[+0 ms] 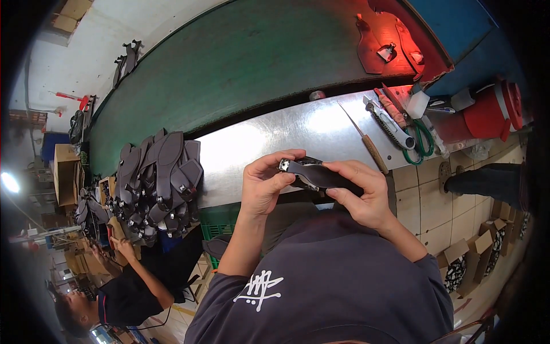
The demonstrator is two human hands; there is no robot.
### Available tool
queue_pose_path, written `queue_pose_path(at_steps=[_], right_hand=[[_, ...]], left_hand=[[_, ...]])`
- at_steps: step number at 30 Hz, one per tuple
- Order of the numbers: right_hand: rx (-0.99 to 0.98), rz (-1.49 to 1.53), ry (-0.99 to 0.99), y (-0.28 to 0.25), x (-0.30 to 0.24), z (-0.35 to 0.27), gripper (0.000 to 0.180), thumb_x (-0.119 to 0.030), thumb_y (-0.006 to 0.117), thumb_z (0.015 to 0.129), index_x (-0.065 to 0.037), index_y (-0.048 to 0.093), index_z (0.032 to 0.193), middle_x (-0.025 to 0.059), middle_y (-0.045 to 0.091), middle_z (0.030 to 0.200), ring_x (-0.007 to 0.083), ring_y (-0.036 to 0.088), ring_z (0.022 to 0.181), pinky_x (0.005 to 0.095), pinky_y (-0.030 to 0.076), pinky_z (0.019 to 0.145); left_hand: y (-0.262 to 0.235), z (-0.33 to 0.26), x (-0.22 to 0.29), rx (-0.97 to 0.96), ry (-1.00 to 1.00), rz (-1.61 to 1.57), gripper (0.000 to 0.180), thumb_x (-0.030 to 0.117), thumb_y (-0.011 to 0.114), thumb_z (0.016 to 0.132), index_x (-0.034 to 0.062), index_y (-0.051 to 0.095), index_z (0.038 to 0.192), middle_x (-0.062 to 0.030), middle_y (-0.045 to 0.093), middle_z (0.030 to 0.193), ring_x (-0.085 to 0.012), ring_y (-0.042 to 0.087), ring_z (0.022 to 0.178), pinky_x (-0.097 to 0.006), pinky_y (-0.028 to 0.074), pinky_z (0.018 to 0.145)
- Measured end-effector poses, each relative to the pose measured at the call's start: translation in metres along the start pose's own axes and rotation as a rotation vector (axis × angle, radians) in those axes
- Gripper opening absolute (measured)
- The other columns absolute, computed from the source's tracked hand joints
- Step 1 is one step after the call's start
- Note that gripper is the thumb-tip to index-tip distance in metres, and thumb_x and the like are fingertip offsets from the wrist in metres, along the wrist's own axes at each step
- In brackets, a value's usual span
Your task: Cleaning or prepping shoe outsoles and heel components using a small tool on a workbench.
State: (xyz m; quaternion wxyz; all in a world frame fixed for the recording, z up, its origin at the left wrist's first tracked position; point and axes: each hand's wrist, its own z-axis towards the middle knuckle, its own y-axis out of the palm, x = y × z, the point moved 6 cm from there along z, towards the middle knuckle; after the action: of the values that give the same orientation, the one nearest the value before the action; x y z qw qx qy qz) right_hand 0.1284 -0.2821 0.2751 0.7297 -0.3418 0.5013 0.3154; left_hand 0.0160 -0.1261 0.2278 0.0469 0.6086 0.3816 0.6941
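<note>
Both of my hands hold one dark leather strap piece [321, 175] with a small metal buckle at its left end, just in front of the shiny metal worktable [258, 143]. My left hand [264, 182] pinches the buckle end between thumb and fingers. My right hand [361, 192] grips the strap's right part from above and below. A second dark layer shows under the strap, partly hidden by my fingers.
A pile of dark strap pieces [160, 178] lies at the table's left end. A knife [366, 143], a utility cutter [392, 123], green-handled scissors [421, 143] and a red container [492, 112] sit at the right. Another person [126, 286] crouches lower left. A green conveyor belt [240, 63] runs behind.
</note>
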Motion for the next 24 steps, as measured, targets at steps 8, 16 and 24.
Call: queue_pose_path(at_steps=[8,16,24], right_hand=[[0.017,-0.073,-0.023,-0.003,-0.005,0.001,0.039,0.000,0.069,0.073,0.000,0.065,0.112,0.0129,0.065,0.091,0.0230,0.064,0.079,0.0301,0.050,0.071],[-0.032,-0.226,-0.127,-0.004,-0.013,0.005,0.040,0.002,0.066,0.071,0.001,0.065,0.110,0.0144,0.065,0.091,0.0247,0.063,0.078,0.0309,0.050,0.070],[0.008,-0.302,-0.198,-0.003,-0.017,0.007,0.039,-0.003,0.071,0.069,-0.004,0.067,0.108,0.0108,0.064,0.088,0.0254,0.063,0.074,0.0328,0.050,0.065]], left_hand=[[0.005,0.000,0.007,-0.037,0.075,0.131,0.035,-0.009,0.070,0.073,-0.0020,0.066,0.107,-0.0227,0.061,0.117,-0.0274,0.062,0.107,-0.038,0.052,0.091],[0.012,-0.002,0.014,-0.108,0.186,0.318,0.038,-0.013,0.067,0.073,-0.0038,0.066,0.110,-0.0254,0.059,0.120,-0.0293,0.060,0.110,-0.036,0.051,0.091],[0.007,-0.002,0.010,-0.158,0.199,0.353,0.042,-0.015,0.061,0.069,-0.0045,0.066,0.110,-0.0276,0.057,0.122,-0.0322,0.057,0.114,-0.037,0.049,0.092]])
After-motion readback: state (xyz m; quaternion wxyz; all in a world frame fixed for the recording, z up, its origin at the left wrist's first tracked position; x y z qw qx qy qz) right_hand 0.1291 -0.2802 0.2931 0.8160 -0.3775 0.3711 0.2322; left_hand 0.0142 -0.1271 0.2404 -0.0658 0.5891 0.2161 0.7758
